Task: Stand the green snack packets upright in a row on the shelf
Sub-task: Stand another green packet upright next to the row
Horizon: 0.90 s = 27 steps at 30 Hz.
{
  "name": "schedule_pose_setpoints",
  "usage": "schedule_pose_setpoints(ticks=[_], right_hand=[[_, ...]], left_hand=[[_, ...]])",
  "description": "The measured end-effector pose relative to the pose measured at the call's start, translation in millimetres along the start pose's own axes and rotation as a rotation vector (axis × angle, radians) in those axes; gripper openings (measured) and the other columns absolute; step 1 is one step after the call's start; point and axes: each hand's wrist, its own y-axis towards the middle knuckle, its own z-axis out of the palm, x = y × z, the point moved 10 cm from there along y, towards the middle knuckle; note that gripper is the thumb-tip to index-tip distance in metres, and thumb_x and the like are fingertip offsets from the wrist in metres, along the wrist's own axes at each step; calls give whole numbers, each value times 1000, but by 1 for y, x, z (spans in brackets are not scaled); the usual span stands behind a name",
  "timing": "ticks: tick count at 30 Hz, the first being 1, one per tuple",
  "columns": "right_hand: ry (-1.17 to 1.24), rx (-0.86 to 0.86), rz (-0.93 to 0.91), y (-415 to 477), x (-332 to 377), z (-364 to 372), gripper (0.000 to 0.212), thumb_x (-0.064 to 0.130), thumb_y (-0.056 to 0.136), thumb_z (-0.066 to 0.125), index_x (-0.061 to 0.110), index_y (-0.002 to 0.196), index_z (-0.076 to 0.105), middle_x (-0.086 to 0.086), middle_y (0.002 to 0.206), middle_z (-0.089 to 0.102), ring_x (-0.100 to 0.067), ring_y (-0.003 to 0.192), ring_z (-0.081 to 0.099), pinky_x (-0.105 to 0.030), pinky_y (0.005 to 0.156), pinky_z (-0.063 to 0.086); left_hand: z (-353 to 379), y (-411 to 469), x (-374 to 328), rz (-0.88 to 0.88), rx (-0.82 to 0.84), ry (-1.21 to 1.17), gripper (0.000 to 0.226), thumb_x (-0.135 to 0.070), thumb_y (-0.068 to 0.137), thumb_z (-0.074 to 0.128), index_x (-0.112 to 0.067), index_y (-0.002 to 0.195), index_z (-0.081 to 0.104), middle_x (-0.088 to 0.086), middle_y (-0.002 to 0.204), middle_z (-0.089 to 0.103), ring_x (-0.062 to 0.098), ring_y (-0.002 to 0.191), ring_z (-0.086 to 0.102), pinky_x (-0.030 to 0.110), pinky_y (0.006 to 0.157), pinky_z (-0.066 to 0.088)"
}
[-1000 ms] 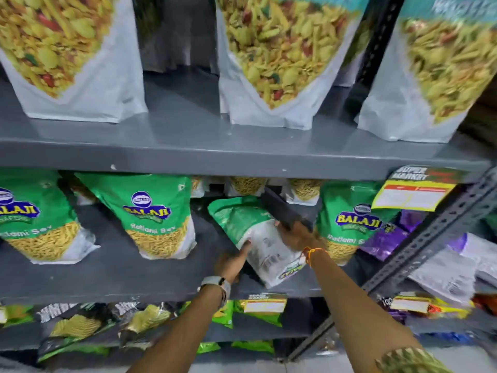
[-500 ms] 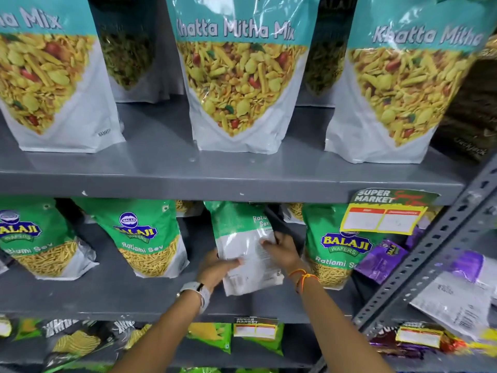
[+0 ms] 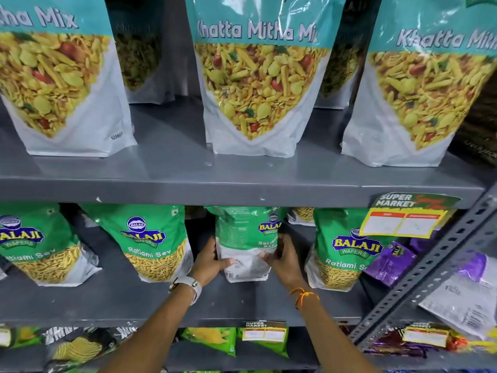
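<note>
Your left hand (image 3: 208, 263) and right hand (image 3: 282, 261) clasp crinkly green plastic snack packet (image 3: 246, 238) low; soft, light, slippery; top above grip may flop.

A single head-worn wide-angle view looks forward and slightly down, straight at a grey metal shelf (image 3: 242, 305) from close range, at arm's reach. Both forearms enter from the bottom edge, and the fingers (image 3: 227, 262) sit just below centre. Above the fingers a higher shelf board (image 3: 242, 188) crosses the picture; below them a lower tier shows. The wide lens bends the edges outward.
</note>
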Motion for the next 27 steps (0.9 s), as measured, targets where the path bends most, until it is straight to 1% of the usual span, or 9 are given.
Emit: schedule_pose_setpoints(ticks=[4, 6, 10, 13, 16, 18, 20, 23, 27], right_hand=[[-104, -254, -53, -18, -5, -11, 52, 8, 74, 73, 12, 116, 43, -15, 118, 48, -30, 109, 53, -49, 96, 47], [-170, -388, -116, -40, 0, -9, 48, 14, 75, 73, 15, 113, 44, -10, 113, 46, -26, 105, 51, -44, 94, 47], [-234, -262, -121, -62, 1, 35, 62, 21, 73, 74, 16, 127, 42, 0, 116, 39, -17, 112, 45, -17, 94, 34], [-195, -128, 15, -61, -13, 59, 108, 51, 60, 76, 21, 144, 14, 3, 122, 27, -12, 121, 34, -15, 97, 28], [-169, -82, 70, -54, -21, 60, 131, 67, 45, 75, 25, 145, 1, -6, 140, 20, -19, 135, 25, -24, 105, 29], [-158, -70, 63, -46, -20, 56, 125, 46, 50, 85, 23, 145, 7, -8, 142, 23, -15, 132, 29, -24, 106, 29], [-130, -93, 7, -35, -17, 48, 109, 32, 51, 87, 19, 140, 25, -4, 133, 41, -11, 121, 43, -20, 100, 39], [-108, -95, 9, -21, -15, 42, 81, 11, 60, 83, 15, 125, 34, 0, 110, 57, -16, 101, 58, -4, 72, 46], [-48, 20, 70, -6, -27, 36, 68, 17, 49, 85, 24, 97, 37, 2, 92, 57, -9, 82, 58, -13, 67, 49]], left_hand=[[6, -4, -7, -18, 81, -57, 66, -3, 72, 74, -19, 125, 38, 5, 131, 52, 22, 126, 48, 39, 106, 40], [9, -6, -12, -10, 125, -135, 71, -22, 67, 81, -16, 126, 42, 4, 132, 56, 19, 122, 54, 36, 104, 43], [10, -13, -3, -88, 87, -117, 93, -76, 67, 54, -29, 143, 27, -14, 150, 26, 7, 139, 25, 43, 119, 19], [12, -16, 26, -194, 73, -173, 79, -88, 67, 34, -48, 135, 35, -19, 153, 26, 5, 143, 20, 45, 120, 15], [12, -44, -2, -166, 26, -236, 76, -76, 80, 29, -34, 143, 29, -11, 154, 24, 10, 143, 21, 39, 120, 14], [11, -52, -16, -62, 5, -214, 70, -63, 89, 21, -19, 140, 37, -10, 143, 34, 8, 136, 29, 24, 112, 18], [12, -61, -29, 28, 3, -158, 90, -85, 70, 20, -20, 118, 61, -18, 133, 37, -4, 122, 36, 14, 101, 19], [4, -52, -32, 171, -50, -88, 82, -89, 60, 29, -24, 84, 73, -21, 127, 49, -24, 111, 42, 1, 95, 29], [-16, -31, -32, 150, -170, -158, 68, -67, 65, 61, -23, 116, 53, -5, 124, 52, 13, 123, 47, 17, 96, 37]])
